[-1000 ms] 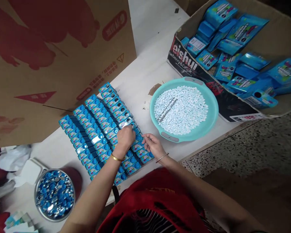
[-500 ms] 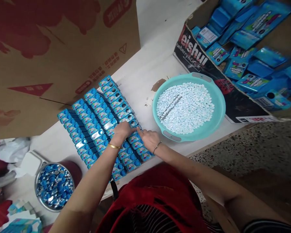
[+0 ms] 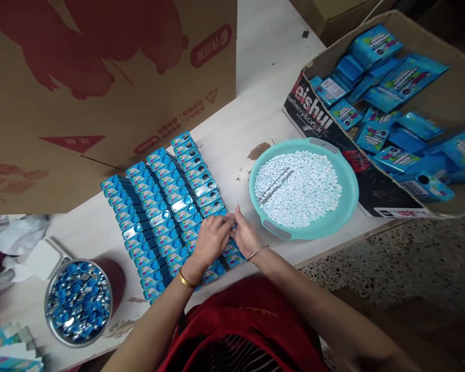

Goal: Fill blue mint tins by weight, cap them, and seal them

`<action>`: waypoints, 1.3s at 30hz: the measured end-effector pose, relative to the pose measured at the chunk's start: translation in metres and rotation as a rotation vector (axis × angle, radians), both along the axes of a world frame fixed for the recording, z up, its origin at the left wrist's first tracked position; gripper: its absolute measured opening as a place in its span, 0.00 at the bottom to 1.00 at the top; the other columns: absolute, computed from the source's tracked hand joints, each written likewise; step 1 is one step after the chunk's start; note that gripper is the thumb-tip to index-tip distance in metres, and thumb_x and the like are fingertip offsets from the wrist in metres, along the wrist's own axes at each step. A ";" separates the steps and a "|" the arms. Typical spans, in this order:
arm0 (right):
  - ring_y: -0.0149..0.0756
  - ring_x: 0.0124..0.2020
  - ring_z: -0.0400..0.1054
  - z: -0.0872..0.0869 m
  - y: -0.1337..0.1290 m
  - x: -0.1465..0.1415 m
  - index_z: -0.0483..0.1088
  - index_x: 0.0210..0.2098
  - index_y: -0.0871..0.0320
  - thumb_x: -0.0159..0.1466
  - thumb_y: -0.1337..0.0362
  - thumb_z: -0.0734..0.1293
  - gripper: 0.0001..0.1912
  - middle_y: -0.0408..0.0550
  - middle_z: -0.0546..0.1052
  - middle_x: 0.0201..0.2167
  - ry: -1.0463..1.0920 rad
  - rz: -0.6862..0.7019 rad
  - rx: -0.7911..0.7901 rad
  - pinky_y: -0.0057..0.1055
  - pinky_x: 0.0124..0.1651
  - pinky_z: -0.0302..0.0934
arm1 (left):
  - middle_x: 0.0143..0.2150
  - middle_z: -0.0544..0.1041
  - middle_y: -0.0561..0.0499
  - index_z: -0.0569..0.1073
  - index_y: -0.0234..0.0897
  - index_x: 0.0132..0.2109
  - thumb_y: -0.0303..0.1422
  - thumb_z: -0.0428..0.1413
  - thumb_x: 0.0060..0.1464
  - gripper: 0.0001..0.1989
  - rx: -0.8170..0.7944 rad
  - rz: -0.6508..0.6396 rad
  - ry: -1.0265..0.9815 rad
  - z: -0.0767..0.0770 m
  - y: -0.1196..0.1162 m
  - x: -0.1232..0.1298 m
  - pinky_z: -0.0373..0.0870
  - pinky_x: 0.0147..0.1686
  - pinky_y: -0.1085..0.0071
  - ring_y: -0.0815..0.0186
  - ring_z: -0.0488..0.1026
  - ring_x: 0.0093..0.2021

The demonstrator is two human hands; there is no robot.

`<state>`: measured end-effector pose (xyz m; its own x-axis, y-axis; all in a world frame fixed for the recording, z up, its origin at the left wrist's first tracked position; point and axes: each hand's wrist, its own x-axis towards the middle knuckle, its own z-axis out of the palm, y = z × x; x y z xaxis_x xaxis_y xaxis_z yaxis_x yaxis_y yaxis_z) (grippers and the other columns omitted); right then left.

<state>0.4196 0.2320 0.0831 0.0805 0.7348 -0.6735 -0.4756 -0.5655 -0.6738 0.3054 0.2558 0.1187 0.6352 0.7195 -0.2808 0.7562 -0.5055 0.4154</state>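
Observation:
My left hand (image 3: 213,240) is over the rightmost row of small blue candy tins (image 3: 196,173), its fingers bent and pressed together at the row's right side. What those fingertips hold, if anything, is hidden. Against the same spot rests my right hand (image 3: 246,236), thumb raised apart and fingertips partly behind the left fingers. Four slanting rows of tins stand upright and close together, blue caps (image 3: 171,225) showing on the left rows. Round dark openings (image 3: 191,153) show on the far tins of the rightmost row.
A turquoise basin (image 3: 351,194) of pale candies (image 3: 306,188) stands right, a metal strip lying in it. Behind it, an open carton (image 3: 318,111) holds blue packets (image 3: 406,82). A large cardboard box (image 3: 139,103) borders the tins. A metal pot (image 3: 110,305) of loose caps (image 3: 79,299) stands left.
My hands have moved a little nearer along the rightmost row. The right index finger no longer points out and its thumb is raised. The whole view has shifted slightly.

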 end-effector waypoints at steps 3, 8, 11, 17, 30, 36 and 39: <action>0.39 0.41 0.69 0.003 0.003 0.003 0.70 0.43 0.58 0.58 0.37 0.59 0.32 0.52 0.74 0.40 0.013 0.048 -0.033 0.33 0.38 0.66 | 0.43 0.75 0.45 0.74 0.40 0.46 0.34 0.43 0.63 0.16 -0.050 0.131 0.044 -0.006 0.017 -0.001 0.62 0.44 0.65 0.60 0.69 0.45; 0.41 0.43 0.66 -0.012 0.006 0.011 0.68 0.48 0.59 0.61 0.44 0.60 0.27 0.52 0.72 0.41 -0.470 0.139 0.218 0.39 0.50 0.61 | 0.38 0.78 0.45 0.75 0.37 0.40 0.41 0.45 0.61 0.17 -0.211 0.470 0.383 -0.022 0.065 0.007 0.65 0.37 0.69 0.61 0.74 0.40; 0.40 0.41 0.66 -0.021 0.005 0.016 0.66 0.50 0.62 0.64 0.47 0.59 0.26 0.53 0.71 0.39 -0.582 0.194 0.264 0.39 0.49 0.61 | 0.37 0.78 0.43 0.77 0.36 0.35 0.46 0.52 0.55 0.18 -0.296 0.458 0.472 -0.030 0.092 0.012 0.67 0.36 0.68 0.58 0.75 0.40; 0.39 0.38 0.65 -0.026 0.006 0.023 0.64 0.53 0.63 0.66 0.50 0.57 0.24 0.54 0.70 0.39 -0.737 0.276 0.318 0.37 0.47 0.63 | 0.41 0.78 0.37 0.77 0.33 0.39 0.47 0.58 0.49 0.20 -0.379 0.432 0.540 -0.038 0.112 0.014 0.70 0.40 0.63 0.51 0.75 0.44; 0.48 0.50 0.64 0.016 -0.022 -0.060 0.62 0.55 0.58 0.66 0.51 0.59 0.23 0.58 0.70 0.46 -0.899 0.468 0.746 0.49 0.52 0.61 | 0.40 0.77 0.46 0.73 0.38 0.45 0.42 0.51 0.58 0.14 -0.111 0.772 -0.060 -0.005 -0.040 -0.108 0.69 0.41 0.70 0.64 0.74 0.41; 0.44 0.57 0.60 0.053 -0.048 -0.245 0.60 0.59 0.60 0.67 0.57 0.59 0.23 0.59 0.67 0.54 -0.666 0.963 1.072 0.41 0.59 0.57 | 0.49 0.70 0.39 0.64 0.33 0.55 0.41 0.54 0.54 0.25 0.265 1.532 -0.141 -0.005 -0.177 -0.336 0.72 0.43 0.60 0.58 0.71 0.45; 0.46 0.57 0.58 0.052 -0.059 -0.347 0.58 0.61 0.62 0.63 0.60 0.63 0.28 0.59 0.65 0.56 -0.723 1.350 1.202 0.40 0.58 0.57 | 0.51 0.67 0.37 0.62 0.31 0.57 0.41 0.56 0.51 0.30 0.254 1.581 0.000 -0.015 -0.219 -0.409 0.69 0.49 0.56 0.54 0.68 0.50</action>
